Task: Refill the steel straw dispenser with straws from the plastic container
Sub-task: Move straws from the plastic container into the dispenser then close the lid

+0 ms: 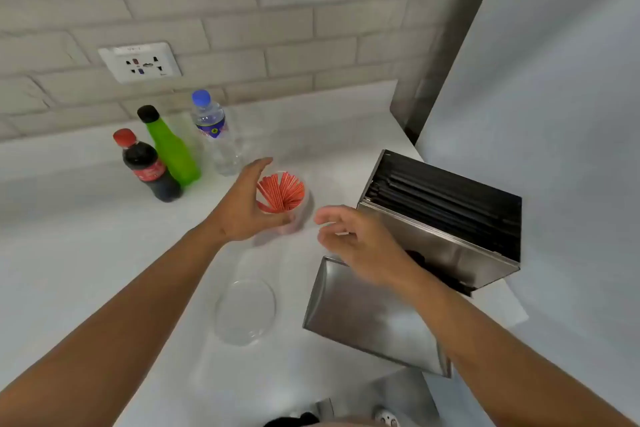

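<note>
The fingers of the left hand (242, 210) are spread and curved around the left side of the clear plastic container (294, 215) that stands on the white counter (86, 236). The thumb points up toward the wall and the palm lies against the container's wall; how firmly it grips, I cannot tell. Inside this container stands a bundle of red straws (281, 191), fanned out, their ends at the open mouth.

The right hand (360, 243) is just beside the container, on its right, not touching it. Its fingers are half curled and loosely apart, with nothing between them that I can see; the hand is a little blurred.

Behind the right hand stands the rectangular steel straw dispenser (440, 239), close to the grey panel on the right. Its top is open and many black straws (446, 201) lie lengthwise inside. The flat steel lid (363, 315) lies on the counter in front of the dispenser, under the right forearm. To the left of this lid a round transparent plastic lid (245, 310) lies flat.

Well apart, at the back near the tiled wall, three bottles stand close together: a dark cola bottle with red cap (149, 170), a green bottle with black cap (171, 149) and a clear water bottle with blue cap (216, 135). Above them a white wall socket (139, 62) is fixed on the tiles
</note>
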`<state>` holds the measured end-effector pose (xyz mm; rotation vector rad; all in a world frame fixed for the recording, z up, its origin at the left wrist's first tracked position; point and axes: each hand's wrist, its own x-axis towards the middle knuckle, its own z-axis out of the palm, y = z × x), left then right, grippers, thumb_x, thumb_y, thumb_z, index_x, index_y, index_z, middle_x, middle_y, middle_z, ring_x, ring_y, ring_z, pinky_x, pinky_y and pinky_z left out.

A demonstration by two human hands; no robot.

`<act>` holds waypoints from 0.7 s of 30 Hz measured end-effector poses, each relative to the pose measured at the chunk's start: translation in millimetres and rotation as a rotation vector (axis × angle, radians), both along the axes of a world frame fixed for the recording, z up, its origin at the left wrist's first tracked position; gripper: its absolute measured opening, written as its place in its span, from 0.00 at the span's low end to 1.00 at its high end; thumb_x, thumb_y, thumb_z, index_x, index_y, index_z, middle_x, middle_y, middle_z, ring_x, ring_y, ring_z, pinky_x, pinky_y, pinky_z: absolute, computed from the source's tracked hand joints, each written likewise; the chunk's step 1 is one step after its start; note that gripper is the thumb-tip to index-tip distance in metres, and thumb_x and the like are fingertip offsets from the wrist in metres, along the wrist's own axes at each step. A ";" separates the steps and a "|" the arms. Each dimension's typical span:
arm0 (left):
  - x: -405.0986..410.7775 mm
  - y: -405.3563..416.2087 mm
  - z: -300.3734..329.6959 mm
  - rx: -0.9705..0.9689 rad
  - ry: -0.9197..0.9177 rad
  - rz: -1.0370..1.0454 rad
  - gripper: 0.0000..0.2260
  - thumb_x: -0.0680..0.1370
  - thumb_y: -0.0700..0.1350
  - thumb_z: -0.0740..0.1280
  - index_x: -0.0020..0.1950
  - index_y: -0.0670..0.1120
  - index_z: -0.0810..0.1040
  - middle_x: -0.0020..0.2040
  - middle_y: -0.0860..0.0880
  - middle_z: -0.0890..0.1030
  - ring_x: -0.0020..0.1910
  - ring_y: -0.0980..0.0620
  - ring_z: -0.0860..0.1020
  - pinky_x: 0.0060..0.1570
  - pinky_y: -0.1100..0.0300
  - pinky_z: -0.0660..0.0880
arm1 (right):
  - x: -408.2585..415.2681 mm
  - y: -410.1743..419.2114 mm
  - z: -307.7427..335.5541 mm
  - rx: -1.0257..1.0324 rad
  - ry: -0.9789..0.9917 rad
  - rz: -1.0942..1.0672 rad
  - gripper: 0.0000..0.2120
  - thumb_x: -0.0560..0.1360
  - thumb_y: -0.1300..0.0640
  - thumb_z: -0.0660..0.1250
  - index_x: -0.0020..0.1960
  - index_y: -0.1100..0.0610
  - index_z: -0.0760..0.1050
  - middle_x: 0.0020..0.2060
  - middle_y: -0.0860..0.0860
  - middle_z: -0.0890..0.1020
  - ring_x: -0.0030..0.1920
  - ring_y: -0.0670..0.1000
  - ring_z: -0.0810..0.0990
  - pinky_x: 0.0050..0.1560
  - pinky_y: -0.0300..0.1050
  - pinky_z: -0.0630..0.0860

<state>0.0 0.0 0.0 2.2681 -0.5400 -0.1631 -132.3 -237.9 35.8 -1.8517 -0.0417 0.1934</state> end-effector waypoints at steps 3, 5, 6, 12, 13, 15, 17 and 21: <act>7.2 2.2 -4.2 -0.061 0.109 -0.019 0.61 0.59 0.66 0.82 0.84 0.51 0.55 0.77 0.50 0.69 0.72 0.53 0.72 0.68 0.58 0.73 | 9.5 26.5 -16.1 -0.203 -0.001 0.011 0.07 0.80 0.54 0.70 0.57 0.49 0.83 0.50 0.42 0.86 0.44 0.38 0.83 0.43 0.31 0.77; 12.1 3.9 -9.5 -0.105 0.154 -0.035 0.62 0.57 0.63 0.84 0.83 0.53 0.54 0.71 0.56 0.71 0.64 0.63 0.77 0.60 0.71 0.73 | 14.5 47.8 -33.3 -0.350 -0.009 0.081 0.08 0.80 0.53 0.68 0.54 0.51 0.85 0.48 0.43 0.87 0.40 0.41 0.82 0.44 0.35 0.77; 14.3 4.8 -9.9 -0.127 0.177 -0.041 0.63 0.57 0.62 0.85 0.83 0.54 0.53 0.69 0.59 0.71 0.62 0.68 0.77 0.57 0.76 0.72 | 18.1 57.7 -38.0 -0.430 -0.016 0.137 0.09 0.80 0.52 0.67 0.53 0.51 0.85 0.48 0.44 0.88 0.40 0.42 0.81 0.45 0.37 0.76; 28.4 14.5 -15.6 -0.153 0.228 -0.046 0.59 0.56 0.62 0.85 0.80 0.55 0.58 0.66 0.58 0.75 0.63 0.59 0.78 0.60 0.64 0.75 | 31.2 105.0 -61.7 -0.865 0.006 0.423 0.21 0.80 0.40 0.64 0.56 0.57 0.83 0.53 0.54 0.87 0.53 0.58 0.83 0.53 0.52 0.80; 30.1 15.4 -16.1 -0.164 0.239 -0.039 0.57 0.55 0.62 0.86 0.78 0.55 0.60 0.65 0.60 0.76 0.62 0.60 0.79 0.59 0.62 0.77 | 31.7 108.6 -64.2 -0.901 0.005 0.438 0.21 0.79 0.40 0.65 0.55 0.58 0.83 0.52 0.55 0.86 0.52 0.59 0.83 0.52 0.53 0.80; 32.8 17.4 -17.5 -0.191 0.247 -0.029 0.52 0.55 0.60 0.87 0.74 0.56 0.65 0.62 0.64 0.79 0.59 0.63 0.81 0.56 0.65 0.79 | 31.5 113.6 -68.1 -0.917 -0.008 0.445 0.18 0.80 0.45 0.65 0.49 0.60 0.82 0.47 0.56 0.85 0.47 0.60 0.83 0.47 0.52 0.80; 34.2 18.2 -19.9 -0.224 0.244 -0.029 0.48 0.57 0.56 0.88 0.72 0.55 0.69 0.61 0.63 0.80 0.59 0.64 0.81 0.53 0.69 0.79 | 31.3 114.0 -71.6 -0.913 -0.020 0.432 0.15 0.81 0.50 0.64 0.47 0.61 0.81 0.46 0.57 0.84 0.46 0.61 0.82 0.41 0.49 0.73; 33.0 20.2 -25.6 -0.284 0.234 -0.031 0.46 0.61 0.44 0.87 0.74 0.46 0.69 0.64 0.53 0.81 0.60 0.59 0.82 0.56 0.65 0.80 | 28.2 107.7 -64.4 -0.877 -0.043 0.384 0.13 0.81 0.55 0.63 0.47 0.63 0.79 0.46 0.58 0.84 0.46 0.61 0.82 0.40 0.50 0.72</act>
